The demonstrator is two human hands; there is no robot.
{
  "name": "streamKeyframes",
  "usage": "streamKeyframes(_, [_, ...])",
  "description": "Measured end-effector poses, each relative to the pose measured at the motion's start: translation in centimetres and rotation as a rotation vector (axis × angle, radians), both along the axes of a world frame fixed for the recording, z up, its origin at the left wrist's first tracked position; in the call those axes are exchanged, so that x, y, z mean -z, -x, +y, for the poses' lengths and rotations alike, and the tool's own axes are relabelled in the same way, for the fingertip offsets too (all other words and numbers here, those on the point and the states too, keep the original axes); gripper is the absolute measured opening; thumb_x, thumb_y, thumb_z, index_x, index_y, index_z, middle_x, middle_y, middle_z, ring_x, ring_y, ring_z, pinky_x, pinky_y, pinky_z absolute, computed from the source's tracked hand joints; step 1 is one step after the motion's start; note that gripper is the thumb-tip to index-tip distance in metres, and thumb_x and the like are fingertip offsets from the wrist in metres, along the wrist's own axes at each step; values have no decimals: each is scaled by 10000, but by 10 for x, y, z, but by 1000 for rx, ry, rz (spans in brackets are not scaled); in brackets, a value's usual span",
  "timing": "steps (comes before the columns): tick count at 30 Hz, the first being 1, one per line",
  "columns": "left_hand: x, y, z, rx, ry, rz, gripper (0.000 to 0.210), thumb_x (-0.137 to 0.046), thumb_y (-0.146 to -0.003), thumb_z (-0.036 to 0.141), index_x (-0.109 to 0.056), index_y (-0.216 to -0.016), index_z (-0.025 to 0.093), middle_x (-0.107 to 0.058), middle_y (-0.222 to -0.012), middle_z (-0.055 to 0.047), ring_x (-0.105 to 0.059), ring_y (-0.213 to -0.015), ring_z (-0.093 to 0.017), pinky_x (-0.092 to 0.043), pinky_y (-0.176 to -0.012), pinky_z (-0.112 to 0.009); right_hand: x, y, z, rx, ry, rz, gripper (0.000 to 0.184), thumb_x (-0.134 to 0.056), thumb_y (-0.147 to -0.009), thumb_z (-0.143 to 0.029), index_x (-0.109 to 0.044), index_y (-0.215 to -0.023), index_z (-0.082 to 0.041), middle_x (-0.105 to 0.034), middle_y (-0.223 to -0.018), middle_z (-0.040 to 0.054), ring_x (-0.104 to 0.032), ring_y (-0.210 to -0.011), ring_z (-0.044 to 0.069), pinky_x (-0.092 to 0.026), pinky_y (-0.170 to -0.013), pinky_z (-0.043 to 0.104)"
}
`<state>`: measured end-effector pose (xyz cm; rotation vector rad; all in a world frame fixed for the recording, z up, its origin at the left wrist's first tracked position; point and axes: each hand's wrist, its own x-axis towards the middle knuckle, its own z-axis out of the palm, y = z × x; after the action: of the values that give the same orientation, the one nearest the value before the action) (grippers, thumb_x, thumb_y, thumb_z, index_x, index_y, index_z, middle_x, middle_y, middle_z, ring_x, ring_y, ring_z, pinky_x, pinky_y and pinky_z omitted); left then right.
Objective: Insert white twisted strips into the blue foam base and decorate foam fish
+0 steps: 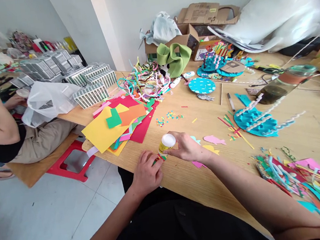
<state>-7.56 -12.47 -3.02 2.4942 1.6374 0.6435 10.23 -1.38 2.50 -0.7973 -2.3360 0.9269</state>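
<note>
My right hand (185, 147) is closed around a short cylinder with a yellow label and a white round end, which looks like a glue stick (167, 142). Its lower end meets a small striped paper piece (161, 157) in red, green and yellow at the table's near edge. The curled fingers of my left hand (147, 172) press on that piece and hide much of it. Just right of my right hand lie paper fish cutouts: a pink fish (213, 140), a yellow fish (211, 149) and a magenta one (198, 164), partly covered by my wrist.
Coloured paper sheets (100, 132) are piled at left, with confetti bits (169, 117) and paper strips (233, 126) beyond my hands. A blue paper craft (255, 122) and a tilted jar (285, 83) stand at right, near scraps (298, 177). Another person (0, 128) sits at left.
</note>
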Motion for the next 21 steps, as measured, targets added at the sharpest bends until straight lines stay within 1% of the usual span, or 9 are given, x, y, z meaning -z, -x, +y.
streamKeyframes(6, [-2,0,0,-1,-7,16,330,-481,-793,156,-606,-1094,205,-592,-1063,-90,-445,-1112,-274,-343,-1023,-532,-3,-8,-4,-4,46,-46,270,-668,-742,-366,-550,-882,-168,-615,-814,48,-563,-717,171,-413,-639,274])
streamKeyframes(14, [-2,0,1,4,2,19,346,-485,-788,150,-594,-1112,205,-590,-1067,-84,-444,-1113,-280,-336,-1029,-525,2,2,1,24,6,-3,250,-647,-761,-390,-537,-826,-175,-594,-775,31,-539,-689,153,-399,-631,258])
streamKeyframes(21, [-2,0,1,1,6,26,322,-485,-799,156,-602,-1097,188,-590,-1073,-82,-438,-1116,-268,-316,-1058,-504,1,-2,-1,9,10,-1,253,-660,-752,-370,-537,-850,-171,-598,-788,36,-547,-706,156,-405,-639,258])
